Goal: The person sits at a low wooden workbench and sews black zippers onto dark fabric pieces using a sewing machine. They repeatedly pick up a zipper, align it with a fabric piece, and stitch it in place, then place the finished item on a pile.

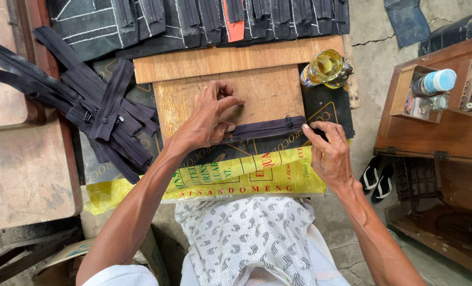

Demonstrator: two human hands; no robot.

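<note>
so the dark zipper strip (267, 127) lies flat across the wooden board (257, 92) on the bench; left hand (210, 119) pins one end, right hand (328, 151) pinches the other, looks like lining-up, next wants steady tension

Zip on a board at the middle of the frame, with stock around it.

A zip (265, 128) lies flat along the lower edge of a board (267, 92) at centre frame. The left hand (209, 119) rests on the zip's left end, the right hand (328, 151) at its right end. The board lies on a plank (230, 61) that reaches toward the top. A bottle (325, 69) lies on its side at the board's upper right corner. A heap of zips (103, 114) lies at the left. A row of cloth pieces (193, 21) runs along the top edge. A printed sack (236, 177) lies below the board. A wooden box (421, 92) stands at the upper right, a can (436, 81) lying in it. Sandals (376, 180) lie on the floor at lower right.
</note>
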